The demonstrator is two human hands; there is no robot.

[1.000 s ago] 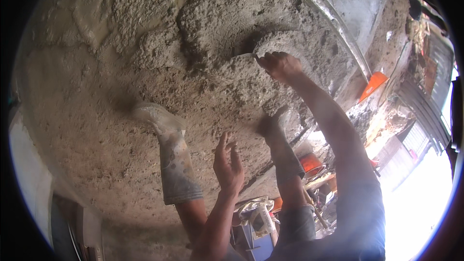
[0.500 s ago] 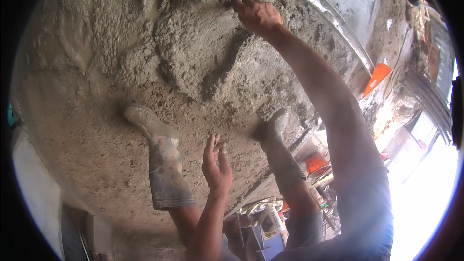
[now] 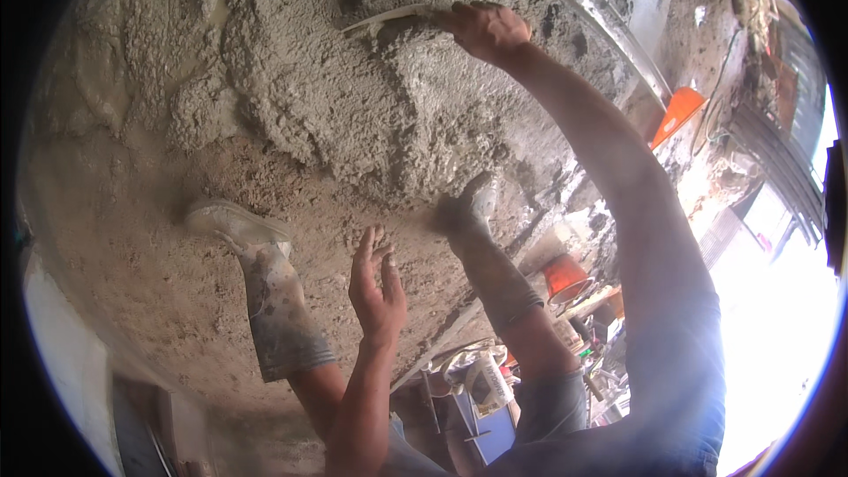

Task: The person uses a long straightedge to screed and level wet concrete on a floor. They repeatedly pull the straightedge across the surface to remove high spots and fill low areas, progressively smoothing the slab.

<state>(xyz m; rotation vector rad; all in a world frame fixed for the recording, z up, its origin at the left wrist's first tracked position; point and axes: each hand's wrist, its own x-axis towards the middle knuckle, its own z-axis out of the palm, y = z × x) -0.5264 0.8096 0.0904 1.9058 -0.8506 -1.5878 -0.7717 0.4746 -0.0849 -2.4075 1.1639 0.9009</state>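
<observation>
My right hand (image 3: 486, 31) is closed on a trowel (image 3: 384, 18), whose pale, narrow edge lies against the rough wet grey mortar (image 3: 291, 79) near the top middle of the head view. My left hand (image 3: 378, 291) is raised lower down between my booted legs, open with loosely bent fingers and nothing in it. A muddy patched boot (image 3: 274, 291) is at the left and a dark muddy boot (image 3: 477, 221) at the right, both by the coarse brown-grey ground (image 3: 159, 283).
A long metal bar (image 3: 601, 18) runs past the upper right, with an orange triangular object (image 3: 676, 115) by its end. An orange bucket (image 3: 564, 278), white sacks (image 3: 486, 384) and clutter lie low on the right, beside corrugated sheets (image 3: 773, 168) and bright daylight.
My right hand with the trowel has moved upward across the mortar, then slightly right. My left hand and both boots appear further left. The mortar under the trowel's path looks more spread.
</observation>
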